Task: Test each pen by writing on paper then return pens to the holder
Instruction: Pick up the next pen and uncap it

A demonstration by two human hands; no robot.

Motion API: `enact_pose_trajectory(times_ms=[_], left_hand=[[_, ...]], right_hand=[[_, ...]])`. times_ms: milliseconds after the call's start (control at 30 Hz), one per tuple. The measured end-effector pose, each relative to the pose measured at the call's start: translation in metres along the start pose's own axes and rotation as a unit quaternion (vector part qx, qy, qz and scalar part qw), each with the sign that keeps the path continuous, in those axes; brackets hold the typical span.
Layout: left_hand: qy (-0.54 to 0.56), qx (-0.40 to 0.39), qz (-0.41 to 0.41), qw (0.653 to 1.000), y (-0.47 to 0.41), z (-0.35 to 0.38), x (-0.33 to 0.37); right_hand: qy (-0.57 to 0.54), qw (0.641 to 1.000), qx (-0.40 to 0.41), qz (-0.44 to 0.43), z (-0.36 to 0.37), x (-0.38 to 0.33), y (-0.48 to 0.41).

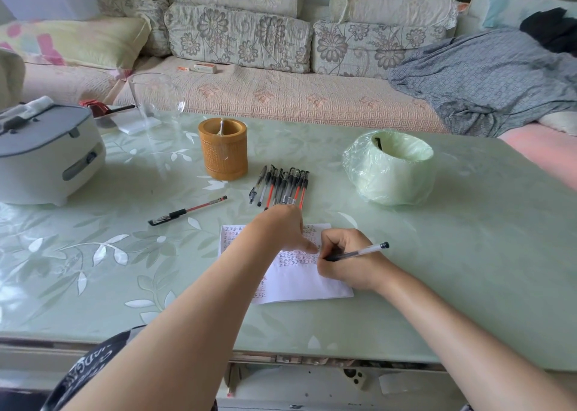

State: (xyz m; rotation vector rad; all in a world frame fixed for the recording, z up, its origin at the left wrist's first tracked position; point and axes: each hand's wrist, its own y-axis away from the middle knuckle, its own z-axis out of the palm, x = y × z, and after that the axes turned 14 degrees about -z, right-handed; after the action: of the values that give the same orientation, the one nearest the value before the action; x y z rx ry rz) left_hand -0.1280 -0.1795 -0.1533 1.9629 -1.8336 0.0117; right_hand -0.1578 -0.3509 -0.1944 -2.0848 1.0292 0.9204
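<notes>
Fingers (331, 244) of the right hand (346, 260) are clenched around a clear-barrelled pen with a black cap end (356, 253). Its tip is down on the white sheet of paper (299, 285), and its cap end points right and away. I read rows of small red and black marks across the sheet.

Left hand (281, 228) lies released, palm down on the upper part of the paper. The thumb is stretched flat just beside the right hand. I cannot see the tips of the other fingers; they reach toward the pens.

Row of black and red gel pens (285, 187) lies side by side on the pale green leaf-patterned glass tabletop (93, 254), just beyond the left hand. Behind the row stands the tan cylindrical woven-look pen holder (223, 150), upright. One red-ink pen with a black grip (187, 211) lies apart, left of the paper.

Further out I log a round pot wrapped in green plastic film (388, 168) at right, a white and grey lidded cooker (46, 157) at left and a clear drinking glass (153, 98) behind it. A floral sofa (281, 95) runs along the far edge.
</notes>
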Motion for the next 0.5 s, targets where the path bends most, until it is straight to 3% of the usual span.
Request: enact_pose_trajectory(times_ms=[267,500], left_hand=[[0.004,0.001,0.002,1.0,0.003,-0.001,0.0],[-0.016,-0.034,0.012,0.999,0.004,-0.011,-0.005]], right_hand=[[-0.009,1.0,0.002,0.009,-0.001,-0.003,0.0],[-0.172,0.976,0.127,0.041,-0.008,0.0,-0.001]])
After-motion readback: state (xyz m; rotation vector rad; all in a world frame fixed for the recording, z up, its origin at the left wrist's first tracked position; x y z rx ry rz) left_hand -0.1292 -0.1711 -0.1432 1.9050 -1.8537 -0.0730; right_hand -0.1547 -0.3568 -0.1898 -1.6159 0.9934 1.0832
